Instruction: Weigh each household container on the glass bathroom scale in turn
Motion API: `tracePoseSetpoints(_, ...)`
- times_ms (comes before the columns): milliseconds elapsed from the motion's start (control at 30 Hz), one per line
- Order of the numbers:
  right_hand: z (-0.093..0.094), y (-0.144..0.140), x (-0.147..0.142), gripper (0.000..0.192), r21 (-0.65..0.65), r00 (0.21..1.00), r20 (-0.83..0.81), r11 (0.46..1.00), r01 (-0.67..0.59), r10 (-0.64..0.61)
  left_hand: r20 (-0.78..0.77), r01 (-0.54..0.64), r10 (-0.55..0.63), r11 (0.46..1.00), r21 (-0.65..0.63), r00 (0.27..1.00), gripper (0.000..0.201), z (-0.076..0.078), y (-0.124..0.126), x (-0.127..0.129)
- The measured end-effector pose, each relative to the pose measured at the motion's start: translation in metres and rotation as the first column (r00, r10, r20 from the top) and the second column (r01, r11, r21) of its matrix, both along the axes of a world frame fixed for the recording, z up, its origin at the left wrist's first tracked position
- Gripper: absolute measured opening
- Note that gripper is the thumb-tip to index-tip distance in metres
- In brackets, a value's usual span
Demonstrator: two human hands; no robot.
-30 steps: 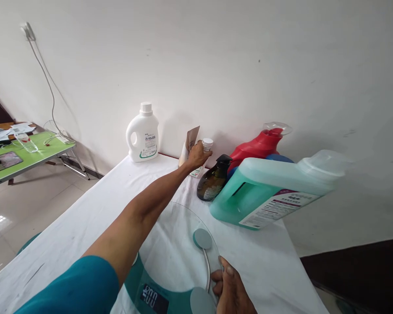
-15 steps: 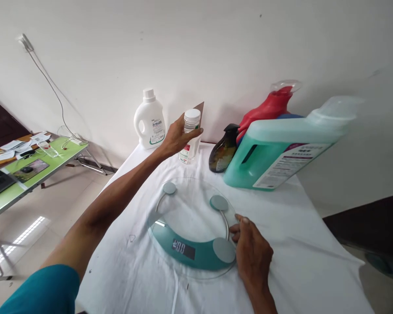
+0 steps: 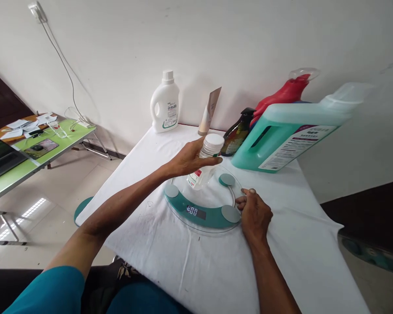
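Observation:
My left hand (image 3: 190,159) is wrapped round a clear bottle (image 3: 197,178) with a white screw cap and a red and green label. The bottle tilts a little above the far part of a round glass bathroom scale (image 3: 183,210); whether its base touches the glass, I cannot tell. White digits glow on the scale's display, set in a teal curved band. My right hand (image 3: 257,213) is closed at the scale's right rim, with thumb and forefinger pinching the glass edge and the other fingers curled.
Along the wall stand a white detergent jug (image 3: 166,104), a brown tube (image 3: 209,112), a dark spray bottle (image 3: 238,133), a red bottle (image 3: 283,93) and a big green jug (image 3: 281,135). A white cloth (image 3: 150,270) covers the table. At left is a green desk (image 3: 63,141) with a laptop (image 3: 0,157).
My left hand has brought the clear bottle from beside the wall towards me, over the scale. The brown tube behind it now shows fully. My right hand stays at the scale's rim; the view has shifted.

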State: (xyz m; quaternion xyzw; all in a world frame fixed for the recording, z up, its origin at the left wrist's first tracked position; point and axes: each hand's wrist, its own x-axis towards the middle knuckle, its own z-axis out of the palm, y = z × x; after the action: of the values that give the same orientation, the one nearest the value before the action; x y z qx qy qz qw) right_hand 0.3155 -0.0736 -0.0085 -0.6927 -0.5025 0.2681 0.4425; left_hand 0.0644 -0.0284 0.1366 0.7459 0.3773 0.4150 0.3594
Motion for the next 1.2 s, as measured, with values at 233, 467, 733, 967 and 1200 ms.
tracePoseSetpoints(233,-0.003,0.000,0.001,0.086,0.003,1.000,0.011,1.000,0.012,-0.012,-0.062,0.007,-0.006,1.000,0.007,0.998,0.025,-0.009,-0.006,0.012)
tracePoseSetpoints(467,-0.005,0.001,0.001,0.090,0.014,1.000,0.021,1.000,0.012,-0.012,-0.060,0.002,-0.004,1.000,-0.026,0.998,0.030,-0.011,-0.005,0.009)
tracePoseSetpoints(733,-0.004,0.001,0.002,0.093,0.027,1.000,0.017,1.000,-0.006,0.005,0.154,0.063,-0.056,0.997,-0.042,0.986,0.076,-0.027,-0.001,-0.024)
tracePoseSetpoints(967,-0.005,0.005,0.002,0.089,0.027,1.000,0.022,1.000,0.002,-0.003,0.105,-0.527,0.537,0.843,-0.110,0.837,0.054,-0.110,-0.001,-0.071)
tracePoseSetpoints(1200,-0.006,0.006,0.002,0.089,0.012,1.000,0.020,1.000,0.022,-0.023,0.150,-0.398,0.430,0.894,-0.204,0.890,0.060,-0.150,-0.008,-0.078)
